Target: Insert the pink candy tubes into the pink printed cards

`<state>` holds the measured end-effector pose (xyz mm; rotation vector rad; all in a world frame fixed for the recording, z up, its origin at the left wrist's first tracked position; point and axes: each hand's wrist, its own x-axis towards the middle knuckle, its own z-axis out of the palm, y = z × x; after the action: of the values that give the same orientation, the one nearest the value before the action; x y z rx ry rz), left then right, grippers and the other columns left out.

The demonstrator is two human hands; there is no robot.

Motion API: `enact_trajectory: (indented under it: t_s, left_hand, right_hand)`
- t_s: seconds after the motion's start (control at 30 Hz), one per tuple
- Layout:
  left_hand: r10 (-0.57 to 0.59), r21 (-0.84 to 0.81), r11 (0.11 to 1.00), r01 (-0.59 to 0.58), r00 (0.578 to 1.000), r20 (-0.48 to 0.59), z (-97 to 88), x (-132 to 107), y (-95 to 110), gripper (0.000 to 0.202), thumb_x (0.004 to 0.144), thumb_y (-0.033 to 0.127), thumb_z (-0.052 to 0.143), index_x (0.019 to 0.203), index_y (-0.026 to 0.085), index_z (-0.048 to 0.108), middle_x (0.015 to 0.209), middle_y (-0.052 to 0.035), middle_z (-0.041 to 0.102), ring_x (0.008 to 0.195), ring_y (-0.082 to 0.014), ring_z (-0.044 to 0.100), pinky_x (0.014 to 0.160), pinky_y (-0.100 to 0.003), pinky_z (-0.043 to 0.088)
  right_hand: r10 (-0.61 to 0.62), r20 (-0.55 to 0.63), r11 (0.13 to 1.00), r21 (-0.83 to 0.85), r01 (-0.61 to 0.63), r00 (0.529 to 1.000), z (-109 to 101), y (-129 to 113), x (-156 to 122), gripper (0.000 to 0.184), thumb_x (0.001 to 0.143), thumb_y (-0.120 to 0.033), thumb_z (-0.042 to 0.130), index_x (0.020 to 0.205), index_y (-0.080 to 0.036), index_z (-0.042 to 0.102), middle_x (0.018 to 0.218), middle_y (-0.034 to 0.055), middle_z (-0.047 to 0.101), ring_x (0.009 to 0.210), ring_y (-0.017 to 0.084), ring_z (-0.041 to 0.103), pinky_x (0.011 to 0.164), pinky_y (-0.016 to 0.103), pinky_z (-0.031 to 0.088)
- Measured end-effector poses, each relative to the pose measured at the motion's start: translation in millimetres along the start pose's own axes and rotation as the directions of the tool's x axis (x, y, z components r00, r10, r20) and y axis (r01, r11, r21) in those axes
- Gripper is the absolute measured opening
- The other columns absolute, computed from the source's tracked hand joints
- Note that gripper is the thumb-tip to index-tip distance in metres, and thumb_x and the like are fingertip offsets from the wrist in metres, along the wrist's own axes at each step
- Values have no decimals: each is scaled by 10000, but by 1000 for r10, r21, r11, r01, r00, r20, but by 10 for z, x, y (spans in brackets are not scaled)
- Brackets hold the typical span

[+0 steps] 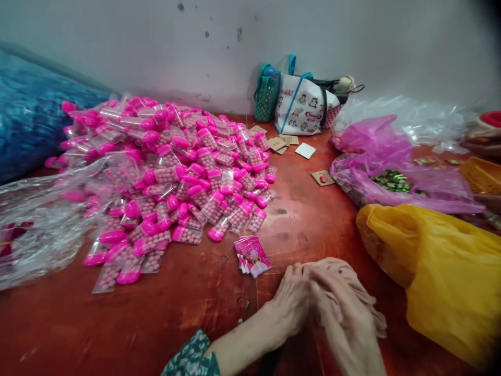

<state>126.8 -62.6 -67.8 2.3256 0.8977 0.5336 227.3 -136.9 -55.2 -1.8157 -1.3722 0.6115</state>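
Observation:
A pale pinkish-brown cloth (354,279) lies bunched on the red tabletop at the lower right. My left hand (291,300), with a ring on one finger, has its fingers curled in at the cloth's left edge. Over the cloth, and against the left hand, is my right hand (346,313); motion blurs its fingers, so I cannot tell how far they are closed. Just beyond my left hand sits a small fanned stack of pink printed cards (252,256). Behind it spreads a large heap of clear packs with bright pink caps and pink beads (211,206).
To the right are a yellow plastic bag (450,277) and a purple bag (442,188) holding small green pieces. A white tote bag (297,107) stands by the wall near cardboard bits (277,143). Clear plastic (43,230) and a blue sack (35,115) lie left.

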Motion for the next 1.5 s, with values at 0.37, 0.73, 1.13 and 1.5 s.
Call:
enact_trajectory:
  t_s: [0.37, 0.73, 1.13, 1.5]
  left_hand:
    - [114, 184, 974, -135, 986, 119, -95, 253, -86, 273, 876, 149, 350, 1068, 121, 542, 1038, -104, 617, 949, -226, 542, 835, -361, 425]
    - [-106, 350, 901, 255, 914, -393, -669, -475, -672, 318, 800, 130, 499, 1115, 137, 538, 1160, -160, 527, 1187, -335, 366, 928, -506, 393]
    - [-172, 252, 925, 285, 904, -393, -643, -552, -918, 393, 772, 206, 574, 1161, 196, 518, 1207, -121, 519, 1222, -334, 354, 929, -519, 399]
    - [-198, 265, 919, 291, 924, -327, -704, -554, -946, 390, 769, 193, 579, 1156, 167, 534, 1185, -124, 553, 1179, -321, 404, 926, -501, 397]
  right_hand:
    - [-145, -239, 728, -683, -60, 960, -55, 603, 269, 505, 887, -475, 265, 733, -186, 650, 759, 112, 628, 727, 277, 445, 678, 403, 328]
    - [-204, -327, 877, -479, 24, 923, 235, 46, 395, 441, 813, -526, 477, 981, -132, 581, 993, 147, 593, 958, 295, 478, 856, 436, 319]
    - [-185, 34, 901, -392, 184, 982, 815, -329, 541, 342, 868, -465, 432, 705, -226, 614, 752, 39, 576, 788, 239, 445, 774, 431, 265]
    - [-43, 3, 968, -246, 42, 999, 704, -411, 572, 331, 904, -318, 407, 609, -202, 501, 669, 25, 518, 723, 210, 437, 718, 362, 322]
